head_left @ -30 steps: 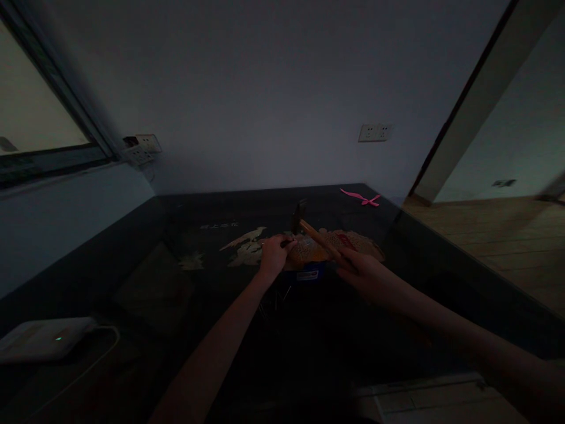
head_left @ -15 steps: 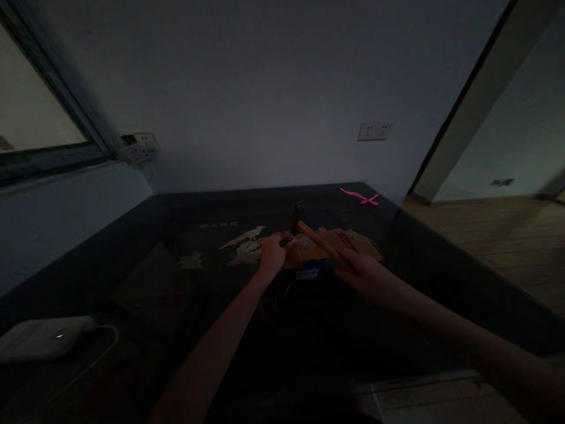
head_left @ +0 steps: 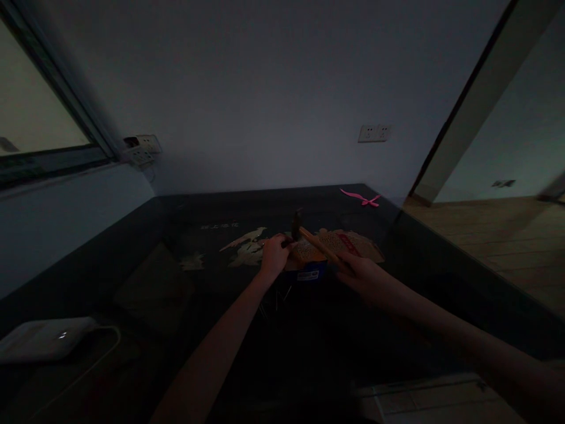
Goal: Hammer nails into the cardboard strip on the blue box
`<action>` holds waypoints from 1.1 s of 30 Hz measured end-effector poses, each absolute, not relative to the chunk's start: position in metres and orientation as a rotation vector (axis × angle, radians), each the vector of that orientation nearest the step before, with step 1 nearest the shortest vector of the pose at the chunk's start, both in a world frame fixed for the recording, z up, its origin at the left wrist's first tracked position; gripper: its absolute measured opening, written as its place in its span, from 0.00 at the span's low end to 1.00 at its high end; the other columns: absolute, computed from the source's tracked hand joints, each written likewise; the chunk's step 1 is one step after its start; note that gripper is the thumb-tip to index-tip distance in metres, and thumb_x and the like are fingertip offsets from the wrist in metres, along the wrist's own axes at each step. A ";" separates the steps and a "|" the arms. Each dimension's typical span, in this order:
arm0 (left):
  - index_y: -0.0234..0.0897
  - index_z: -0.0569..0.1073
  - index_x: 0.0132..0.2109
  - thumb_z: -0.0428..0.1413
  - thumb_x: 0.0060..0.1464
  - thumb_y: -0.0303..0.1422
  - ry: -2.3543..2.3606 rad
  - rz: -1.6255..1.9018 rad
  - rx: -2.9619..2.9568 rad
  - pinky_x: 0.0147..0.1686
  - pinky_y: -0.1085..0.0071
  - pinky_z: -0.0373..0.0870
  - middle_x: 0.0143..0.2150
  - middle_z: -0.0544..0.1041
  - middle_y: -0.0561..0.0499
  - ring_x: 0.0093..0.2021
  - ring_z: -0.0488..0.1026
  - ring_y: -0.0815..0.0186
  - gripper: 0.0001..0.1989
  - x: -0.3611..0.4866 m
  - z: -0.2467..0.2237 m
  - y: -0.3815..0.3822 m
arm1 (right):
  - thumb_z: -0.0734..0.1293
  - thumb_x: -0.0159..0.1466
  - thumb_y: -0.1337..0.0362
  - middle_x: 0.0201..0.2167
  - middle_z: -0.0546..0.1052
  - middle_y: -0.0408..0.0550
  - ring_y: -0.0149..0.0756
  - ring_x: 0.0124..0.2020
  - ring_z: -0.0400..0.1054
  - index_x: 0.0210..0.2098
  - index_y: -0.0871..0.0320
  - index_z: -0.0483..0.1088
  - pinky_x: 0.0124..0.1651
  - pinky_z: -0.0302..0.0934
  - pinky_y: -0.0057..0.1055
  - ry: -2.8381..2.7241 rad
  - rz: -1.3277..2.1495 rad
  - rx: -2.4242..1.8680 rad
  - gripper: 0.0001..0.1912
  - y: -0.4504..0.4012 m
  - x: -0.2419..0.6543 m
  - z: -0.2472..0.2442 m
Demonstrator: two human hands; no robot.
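Dim room; dark table (head_left: 260, 206) against pale wall (head_left: 260, 88). One hammer (head_left: 316, 242), mid-table, right hand (head_left: 359, 274) clamped on its handle. Left hand (head_left: 274, 253) bunched beside its head; can't tell what it grips. One pink strip (head_left: 369, 202), far right corner.

The person's left grip (head_left: 273, 256) and right grip (head_left: 359, 271) are bare hands. The left forearm (head_left: 232, 330) and right forearm (head_left: 445, 324) are bare too, slim, smooth in outline and narrowing toward the wrists; dim light hides finer detail.
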State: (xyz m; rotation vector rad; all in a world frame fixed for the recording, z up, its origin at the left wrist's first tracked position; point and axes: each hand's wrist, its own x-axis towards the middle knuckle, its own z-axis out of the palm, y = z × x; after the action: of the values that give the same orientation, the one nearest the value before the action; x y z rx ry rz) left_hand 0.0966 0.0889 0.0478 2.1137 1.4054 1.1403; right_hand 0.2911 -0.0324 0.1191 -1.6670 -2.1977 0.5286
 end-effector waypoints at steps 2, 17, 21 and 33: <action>0.34 0.76 0.33 0.57 0.50 0.31 1.402 1.150 2.111 0.38 0.69 0.69 0.34 0.78 0.48 0.35 0.74 0.65 0.05 0.097 0.047 0.090 | 0.60 0.58 0.68 0.29 0.73 0.49 0.37 0.29 0.66 0.38 0.60 0.67 0.29 0.53 0.28 -2.199 0.473 -1.673 0.09 -0.033 0.292 0.120; 0.34 0.76 0.34 0.57 0.51 0.32 1.405 1.139 2.085 0.38 0.69 0.68 0.33 0.78 0.48 0.35 0.74 0.64 0.06 0.096 0.044 0.091 | 0.60 0.58 0.68 0.28 0.73 0.49 0.35 0.27 0.65 0.35 0.60 0.65 0.28 0.53 0.27 -2.196 0.469 -1.643 0.06 -0.038 0.290 0.118; 0.35 0.76 0.34 0.57 0.50 0.30 1.418 1.130 2.122 0.38 0.70 0.68 0.35 0.78 0.48 0.36 0.74 0.64 0.04 0.096 0.044 0.091 | 0.60 0.58 0.69 0.30 0.74 0.48 0.36 0.29 0.67 0.37 0.59 0.66 0.30 0.55 0.27 -2.178 0.527 -1.609 0.07 -0.037 0.290 0.112; 0.36 0.77 0.35 0.58 0.48 0.29 1.392 1.018 2.238 0.41 0.69 0.68 0.35 0.78 0.49 0.38 0.73 0.64 0.05 0.093 0.054 0.090 | 0.62 0.60 0.56 0.17 0.62 0.34 0.26 0.12 0.54 0.49 0.56 0.60 0.13 0.51 0.23 -1.342 1.113 -1.247 0.19 -0.041 0.286 0.069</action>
State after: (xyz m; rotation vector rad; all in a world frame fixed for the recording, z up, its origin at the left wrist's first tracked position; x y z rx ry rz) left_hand 0.0926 0.0905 0.0543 2.2376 1.3922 1.0175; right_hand 0.2859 -0.0414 0.0690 -1.2467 -1.3424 1.1131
